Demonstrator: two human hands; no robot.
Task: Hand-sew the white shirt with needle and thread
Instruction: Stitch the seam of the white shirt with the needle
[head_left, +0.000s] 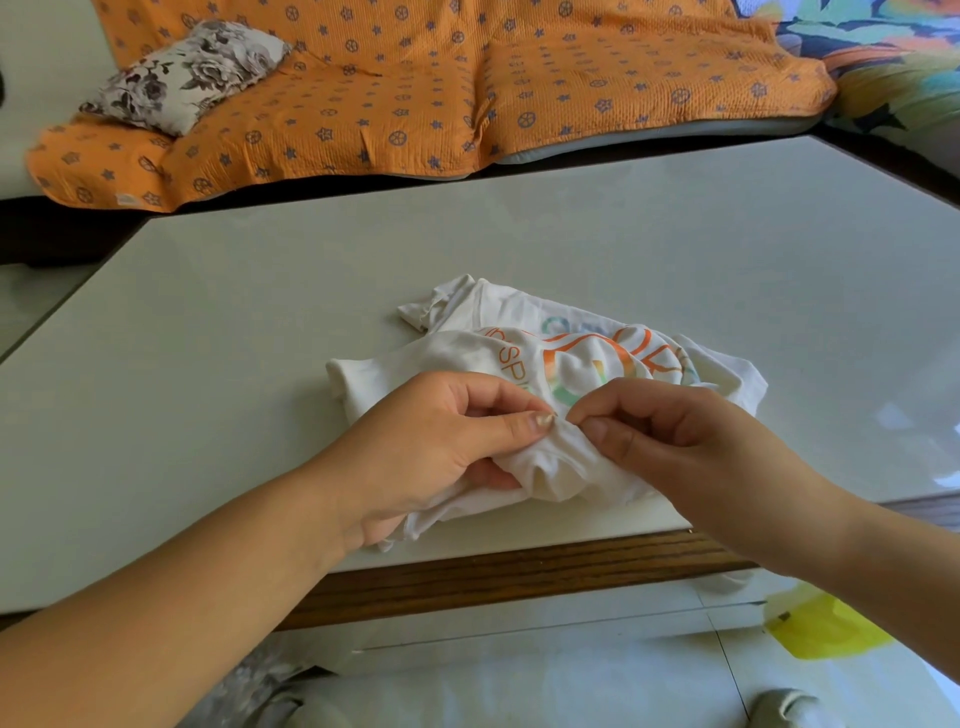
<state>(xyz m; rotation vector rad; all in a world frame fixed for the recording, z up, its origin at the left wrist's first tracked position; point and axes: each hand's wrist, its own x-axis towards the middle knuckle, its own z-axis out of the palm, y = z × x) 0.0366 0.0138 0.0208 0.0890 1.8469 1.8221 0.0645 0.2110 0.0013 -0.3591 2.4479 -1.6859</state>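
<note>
Crumpled white printed shirt at table edge

Pale glossy table lies open left, right and beyond the crumpled white printed shirt. At its near edge the left hand and right hand, both pinching the cloth, block approach.

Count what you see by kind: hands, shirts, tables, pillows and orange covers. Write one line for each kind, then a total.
Hands: 2, the left hand and the right hand
Shirts: 1, the white shirt
Tables: 1, the table
Pillows: 1, the floral pillow
Orange covers: 1, the orange cover
Total: 6
</note>
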